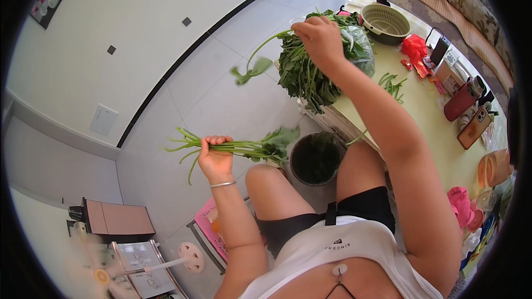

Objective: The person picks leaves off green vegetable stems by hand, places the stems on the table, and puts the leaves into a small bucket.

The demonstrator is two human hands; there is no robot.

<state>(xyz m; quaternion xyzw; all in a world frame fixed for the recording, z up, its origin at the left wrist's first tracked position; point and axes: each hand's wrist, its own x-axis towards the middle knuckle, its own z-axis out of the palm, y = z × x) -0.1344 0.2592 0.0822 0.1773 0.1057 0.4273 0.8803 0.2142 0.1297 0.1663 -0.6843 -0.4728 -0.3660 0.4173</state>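
My left hand (pixel 216 160) is closed round a bunch of leafy green stems (pixel 247 147); the cut ends point left and the leaves right, near a dark bucket (pixel 292 173). Raised above the table's far left end, my right hand (pixel 320 40) pinches one long green stem (pixel 260 47), whose leaf hangs out to the left, slightly blurred. Just below that hand lies a large heap of leafy greens (pixel 302 72), partly inside a clear plastic bag (pixel 361 50). A few loose stems (pixel 392 86) rest on the table beside my right forearm.
The pale table (pixel 426 149) runs along my right. On it stand a green colander (pixel 386 21), red wrappers (pixel 415 50), a red flask (pixel 464 98), a phone (pixel 475 128) and a pink cloth (pixel 459 205). At lower left are a white fan (pixel 102 276) and a pink-seated stool (pixel 210 224).
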